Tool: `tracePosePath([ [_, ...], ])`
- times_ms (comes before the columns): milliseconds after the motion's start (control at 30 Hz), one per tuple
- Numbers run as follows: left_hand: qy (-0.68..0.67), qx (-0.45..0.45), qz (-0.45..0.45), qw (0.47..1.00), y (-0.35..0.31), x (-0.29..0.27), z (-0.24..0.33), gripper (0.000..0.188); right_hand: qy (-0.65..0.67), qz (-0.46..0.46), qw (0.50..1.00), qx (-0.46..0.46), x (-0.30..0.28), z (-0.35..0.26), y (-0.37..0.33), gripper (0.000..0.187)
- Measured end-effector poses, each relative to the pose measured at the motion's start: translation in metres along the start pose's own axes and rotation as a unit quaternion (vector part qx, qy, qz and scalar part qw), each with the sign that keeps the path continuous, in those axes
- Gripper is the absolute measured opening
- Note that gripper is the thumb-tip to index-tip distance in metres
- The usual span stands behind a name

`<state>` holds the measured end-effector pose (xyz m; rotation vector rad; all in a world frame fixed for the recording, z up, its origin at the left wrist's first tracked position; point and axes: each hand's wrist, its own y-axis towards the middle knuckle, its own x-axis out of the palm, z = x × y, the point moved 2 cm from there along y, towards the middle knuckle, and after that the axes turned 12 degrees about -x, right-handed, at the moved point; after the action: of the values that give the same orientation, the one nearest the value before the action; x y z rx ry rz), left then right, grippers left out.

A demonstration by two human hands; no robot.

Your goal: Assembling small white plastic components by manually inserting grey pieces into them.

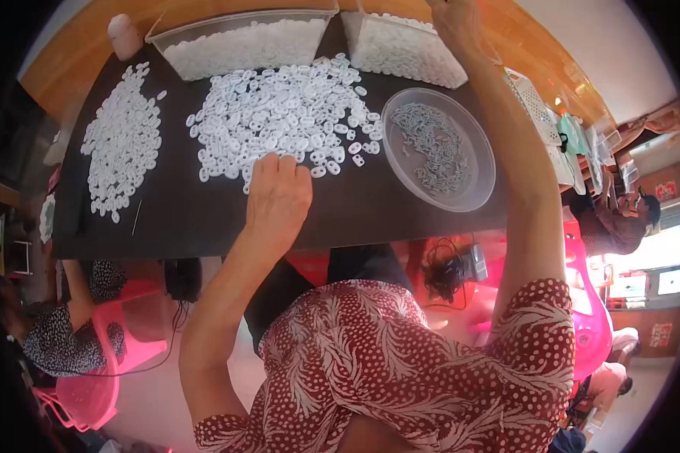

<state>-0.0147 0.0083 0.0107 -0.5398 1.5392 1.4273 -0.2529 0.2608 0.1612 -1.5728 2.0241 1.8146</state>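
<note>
While your left hand [281, 192] curls at the pile [279, 113], near side, any pinch hidden, your right hand [459, 26] is far, fingers unreadable; dish [477, 162] likely corrals metal bits [444, 147].

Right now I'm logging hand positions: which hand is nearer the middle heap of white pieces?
Left: the left hand is at the near edge of the middle heap; the right hand is off by the right-hand clear bin, at the picture's top.
</note>
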Motion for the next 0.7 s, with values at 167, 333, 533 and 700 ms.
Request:
tracePosePath([
  [167,-0.051,-0.012,-0.021,0.998,0.001,-0.007,0.012,0.011,-0.129,-0.038,0.984,-0.119,0.008,0.028,-0.008,0.019],
  [333,-0.178,-0.084,0.054,0.979,-0.016,-0.019,-0.001,0.015,-0.013,-0.091,0.965,-0.246,0.007,-0.065,-0.071,0.022],
  [533,-0.318,-0.206,0.042,0.925,-0.037,-0.038,-0.003,0.027,0.068,-0.236,0.928,-0.281,0.012,-0.109,-0.164,0.009],
  [700,-0.414,-0.266,0.026,0.870,-0.049,-0.039,0.004,0.015,0.061,-0.265,0.925,-0.266,0.017,-0.101,-0.186,0.008],
])
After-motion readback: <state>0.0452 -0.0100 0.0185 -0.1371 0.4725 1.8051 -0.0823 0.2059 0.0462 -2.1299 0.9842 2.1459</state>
